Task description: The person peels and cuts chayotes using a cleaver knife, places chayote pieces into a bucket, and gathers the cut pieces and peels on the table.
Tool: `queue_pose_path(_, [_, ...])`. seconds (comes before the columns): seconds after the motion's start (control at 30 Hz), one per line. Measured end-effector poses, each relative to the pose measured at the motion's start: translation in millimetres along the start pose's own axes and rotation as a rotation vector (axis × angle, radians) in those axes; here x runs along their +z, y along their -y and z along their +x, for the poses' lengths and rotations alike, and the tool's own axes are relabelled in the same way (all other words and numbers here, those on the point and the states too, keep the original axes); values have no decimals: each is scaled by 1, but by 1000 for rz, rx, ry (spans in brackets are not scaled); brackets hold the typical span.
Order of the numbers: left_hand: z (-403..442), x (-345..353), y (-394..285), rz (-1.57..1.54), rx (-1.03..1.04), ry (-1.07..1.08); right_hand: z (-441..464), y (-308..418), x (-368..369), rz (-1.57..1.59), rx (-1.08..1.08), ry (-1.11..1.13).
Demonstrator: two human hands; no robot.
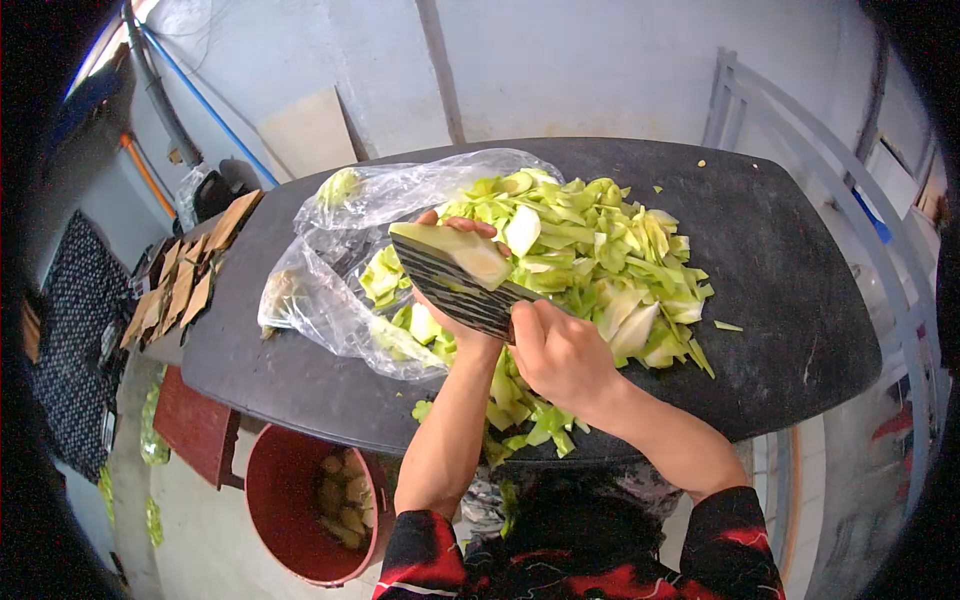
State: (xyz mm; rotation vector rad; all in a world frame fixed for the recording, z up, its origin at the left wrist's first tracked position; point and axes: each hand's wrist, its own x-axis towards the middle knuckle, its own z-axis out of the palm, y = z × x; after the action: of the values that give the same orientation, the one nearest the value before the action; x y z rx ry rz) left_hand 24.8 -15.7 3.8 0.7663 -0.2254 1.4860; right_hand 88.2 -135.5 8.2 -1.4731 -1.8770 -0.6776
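A pale green vegetable piece with a whitish cut face rests in my left hand, whose fingertips curl over its far edge. My right hand grips the handle of a wide knife with a dark, striped blade. That blade lies across the vegetable and hides part of it and of my left palm. Around and beyond both hands spreads a large heap of green and white peelings. A clear plastic bag lies left of my hands, with pale vegetables inside and peelings beside it.
Everything lies on a dark table with rounded corners. Below its front left edge stands a red bucket holding pale pieces, near a dark red stool. Cardboard pieces are at the left, a grey metal rail at the right.
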Motion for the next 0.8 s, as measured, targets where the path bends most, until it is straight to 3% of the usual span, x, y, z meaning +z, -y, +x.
queue_pose_path(0.07, [0, 0, -2, -93, -97, -33, 1, -1, -1, 10, 12, 5])
queue_pose_path(0.2, [2, -6, 2, -63, -87, -15, 0, -1, -1, 78, 71, 34])
queue_pose_path(0.43, [11, -10, 2, 423, 38, 204, 0, -14, -5, 342, 263, 45])
queue_pose_path(0.57, [14, -13, 0, 509, -67, 152, 9, -30, -16, 635, 419, 123])
queue_pose_path(0.67, [18, -22, 2, 633, -53, 185, 12, -44, -23, 660, 405, 124])
queue_pose_path(0.8, [21, -37, 14, 654, -116, 73, 13, -55, -21, 677, 438, 76])
